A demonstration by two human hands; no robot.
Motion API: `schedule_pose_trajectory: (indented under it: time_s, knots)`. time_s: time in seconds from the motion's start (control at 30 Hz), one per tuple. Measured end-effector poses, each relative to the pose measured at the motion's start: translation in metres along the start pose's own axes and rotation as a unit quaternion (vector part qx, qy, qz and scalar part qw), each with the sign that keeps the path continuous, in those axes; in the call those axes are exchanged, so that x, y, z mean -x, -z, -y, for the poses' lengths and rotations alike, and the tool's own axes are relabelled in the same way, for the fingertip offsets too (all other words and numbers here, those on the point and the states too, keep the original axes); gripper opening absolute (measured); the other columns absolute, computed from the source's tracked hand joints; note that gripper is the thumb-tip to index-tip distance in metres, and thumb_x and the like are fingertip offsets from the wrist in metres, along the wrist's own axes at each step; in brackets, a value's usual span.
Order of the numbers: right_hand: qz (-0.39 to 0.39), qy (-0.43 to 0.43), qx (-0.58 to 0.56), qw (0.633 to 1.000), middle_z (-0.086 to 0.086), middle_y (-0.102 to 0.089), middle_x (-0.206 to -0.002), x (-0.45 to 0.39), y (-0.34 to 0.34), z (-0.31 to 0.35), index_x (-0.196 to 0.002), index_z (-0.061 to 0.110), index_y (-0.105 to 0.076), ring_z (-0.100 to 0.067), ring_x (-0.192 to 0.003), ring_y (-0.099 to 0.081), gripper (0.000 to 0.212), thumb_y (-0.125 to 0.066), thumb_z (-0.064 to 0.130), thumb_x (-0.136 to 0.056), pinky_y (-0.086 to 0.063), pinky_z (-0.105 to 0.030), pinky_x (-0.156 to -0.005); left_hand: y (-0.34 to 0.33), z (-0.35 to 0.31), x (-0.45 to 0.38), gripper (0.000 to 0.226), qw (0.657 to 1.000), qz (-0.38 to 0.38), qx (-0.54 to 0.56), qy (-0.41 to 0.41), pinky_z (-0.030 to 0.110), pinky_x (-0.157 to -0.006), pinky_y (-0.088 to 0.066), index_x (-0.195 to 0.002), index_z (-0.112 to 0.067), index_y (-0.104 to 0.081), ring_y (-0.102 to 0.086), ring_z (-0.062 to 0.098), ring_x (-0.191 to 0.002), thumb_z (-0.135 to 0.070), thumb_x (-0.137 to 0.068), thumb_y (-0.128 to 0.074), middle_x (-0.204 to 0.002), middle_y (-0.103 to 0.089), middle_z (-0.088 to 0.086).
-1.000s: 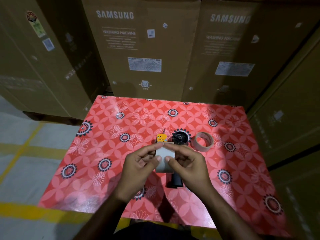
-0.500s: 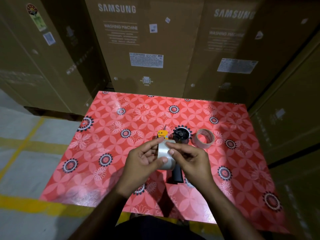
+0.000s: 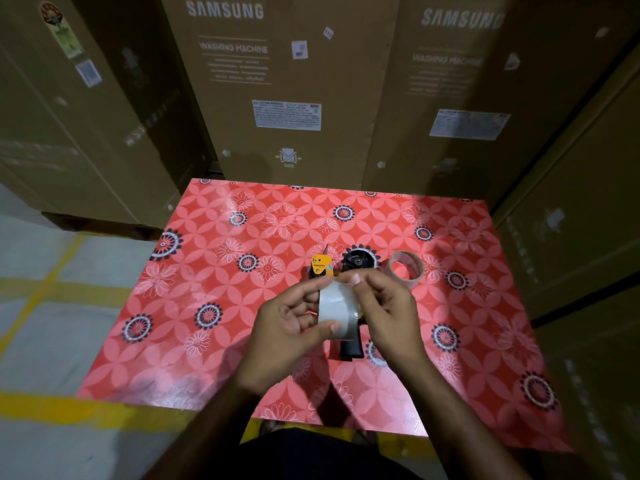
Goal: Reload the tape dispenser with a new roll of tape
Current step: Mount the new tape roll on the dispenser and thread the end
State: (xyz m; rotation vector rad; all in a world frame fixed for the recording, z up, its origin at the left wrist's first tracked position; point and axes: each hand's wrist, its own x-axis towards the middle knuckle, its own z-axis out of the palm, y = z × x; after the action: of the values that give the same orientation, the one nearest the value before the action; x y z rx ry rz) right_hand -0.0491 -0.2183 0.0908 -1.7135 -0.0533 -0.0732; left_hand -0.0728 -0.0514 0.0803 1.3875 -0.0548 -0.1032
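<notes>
Fingers [image 3: 353, 279] of both hands have turned the tape roll [image 3: 337, 308] further sideways

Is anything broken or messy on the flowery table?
Nothing stands out. The tape dispenser lies on the table with no roll on it, an emptier roll beside it, a new roll in both hands.

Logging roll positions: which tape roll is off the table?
The grey roll, held in both hands; the other roll lies flat on the table.
</notes>
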Motion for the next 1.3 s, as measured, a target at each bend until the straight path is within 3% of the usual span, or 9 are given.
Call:
schedule_pose_trajectory:
  time_s: [0.13,0.3,0.5,0.63,0.77,0.9,1.1,1.23,1.3]
  knots:
    - [0.113,0.009,-0.025,0.993,0.008,-0.075,-0.104,0.006,0.008,-0.003,-0.120,0.021,-0.072,-0.009,-0.093,-0.070,0.032,-0.071,0.020,-0.089,-0.055,-0.026,-0.080,0.004,-0.002,-0.001,0.056,0.999,-0.026,0.013,-0.024,0.030,-0.084,-0.058,-0.128,-0.005,-0.063,-0.073,0.023,-0.101,0.008,-0.076,-0.077,-0.109,-0.074,0.012]
    - [0.077,0.008,-0.012,0.997,0.007,-0.078,-0.104,0.005,0.008,-0.011,-0.110,0.027,-0.077,-0.016,-0.087,-0.072,0.028,-0.077,0.020,-0.083,-0.058,-0.036,-0.077,0.007,-0.005,0.002,0.056,1.000,-0.005,-0.016,-0.018,0.035,-0.085,-0.060,-0.126,-0.010,-0.065,-0.072,0.026,-0.102,0.005,-0.075,-0.080,-0.112,-0.073,0.010]
    - [0.070,-0.010,-0.031,0.997,0.000,-0.069,-0.065,-0.002,0.007,-0.007,-0.081,0.028,-0.076,-0.020,-0.058,-0.055,0.004,-0.075,0.032,-0.080,-0.044,-0.040,-0.054,0.006,-0.006,0.008,0.056,0.997,0.012,-0.077,-0.003,0.030,-0.081,-0.059,-0.121,-0.014,-0.067,-0.073,0.017,-0.092,0.012,-0.074,-0.080,-0.102,-0.075,-0.007]
    - [0.062,0.007,-0.013,0.998,0.006,-0.057,-0.053,-0.002,0.006,-0.008,-0.080,0.021,-0.073,-0.007,-0.049,-0.045,0.007,-0.076,0.020,-0.087,-0.033,-0.023,-0.052,0.003,-0.006,0.008,0.047,0.995,0.008,-0.102,-0.020,0.035,-0.084,-0.060,-0.121,-0.017,-0.068,-0.072,0.021,-0.102,0.003,-0.080,-0.080,-0.116,-0.074,-0.003]
    - [0.067,0.019,-0.039,0.997,-0.007,-0.072,-0.076,0.001,0.002,-0.006,-0.084,0.025,-0.073,-0.017,-0.066,-0.063,0.010,-0.068,0.030,-0.091,-0.044,-0.033,-0.061,0.003,-0.006,0.005,0.028,0.983,-0.042,-0.169,-0.065,0.039,-0.085,-0.058,-0.111,-0.021,-0.073,-0.069,0.023,-0.102,-0.025,-0.084,-0.075,-0.110,-0.072,-0.003]
    - [0.094,0.001,-0.056,0.994,0.008,-0.077,-0.095,0.005,0.003,-0.004,-0.100,0.020,-0.076,0.000,-0.077,-0.066,0.020,-0.057,0.022,-0.097,-0.046,-0.017,-0.068,0.006,-0.004,0.002,0.026,0.961,-0.079,-0.246,-0.098,0.033,-0.080,-0.056,-0.102,-0.027,-0.077,-0.065,0.021,-0.095,-0.036,-0.078,-0.078,-0.103,-0.064,-0.003]
    - [0.168,0.000,-0.067,0.984,-0.007,-0.062,-0.083,0.010,0.010,-0.007,-0.137,0.027,-0.055,-0.023,-0.075,-0.059,0.054,-0.076,0.013,-0.090,-0.048,-0.040,-0.073,0.007,-0.009,0.002,0.017,0.946,-0.075,-0.290,-0.126,0.014,-0.088,-0.043,-0.087,-0.023,-0.078,-0.060,0.015,-0.109,-0.036,-0.077,-0.079,-0.106,-0.060,-0.004]
    - [0.198,-0.005,-0.045,0.979,-0.024,-0.058,-0.090,0.007,0.016,-0.006,-0.148,0.031,-0.040,-0.042,-0.082,-0.058,0.070,-0.075,0.012,-0.090,-0.050,-0.055,-0.076,0.006,-0.012,0.003,0.006,0.947,-0.040,-0.294,-0.123,0.018,-0.091,-0.046,-0.081,-0.019,-0.076,-0.063,0.014,-0.113,-0.016,-0.082,-0.081,-0.111,-0.068,-0.010]
    - [0.205,-0.003,-0.043,0.978,-0.020,-0.061,-0.093,0.007,0.017,-0.007,-0.148,0.034,-0.039,-0.035,-0.084,-0.061,0.071,-0.074,0.012,-0.090,-0.052,-0.052,-0.078,0.005,-0.013,0.003,0.008,0.947,-0.045,-0.298,-0.115,0.021,-0.091,-0.047,-0.081,-0.018,-0.074,-0.066,0.010,-0.108,-0.014,-0.086,-0.078,-0.107,-0.071,-0.012]
